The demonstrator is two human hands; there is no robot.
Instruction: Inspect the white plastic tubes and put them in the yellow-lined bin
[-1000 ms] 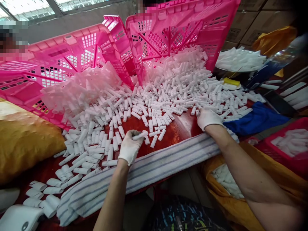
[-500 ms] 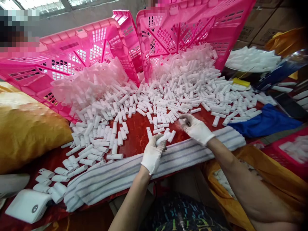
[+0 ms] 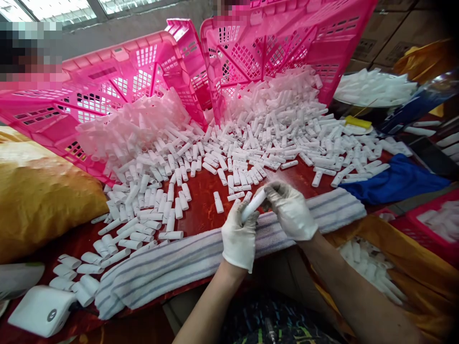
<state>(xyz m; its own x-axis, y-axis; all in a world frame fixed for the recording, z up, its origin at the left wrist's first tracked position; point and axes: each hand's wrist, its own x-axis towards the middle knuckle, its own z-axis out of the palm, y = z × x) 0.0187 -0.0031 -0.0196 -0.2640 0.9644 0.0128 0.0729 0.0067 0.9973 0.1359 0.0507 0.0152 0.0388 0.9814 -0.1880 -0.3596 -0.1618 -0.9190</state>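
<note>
In white gloves, both my hands meet just above the table's front edge. My left hand (image 3: 239, 234) is closed around a small white tube (image 3: 254, 205), which slants up to the right. At the tube's upper end, the fingers of my right hand (image 3: 289, 208) are bent and pinch it; their tips are partly hidden. Close beyond my hands lie several loose white tubes (image 3: 235, 196) with thin dark marks. A larger heap of such tubes (image 3: 268, 129) spreads back toward the baskets.
Two pink baskets (image 3: 265, 43) lean tipped at the back, spilling tubes. A striped towel (image 3: 161, 267) runs along the red table's front edge. A blue cloth (image 3: 398, 184) lies right, a yellow sack (image 3: 46, 196) left. An open orange bag (image 3: 423, 291) of tubes sits below right.
My right hand has come left and down to the tube in my left hand. My left hand has moved slightly right, and the tube is now between both hands.
</note>
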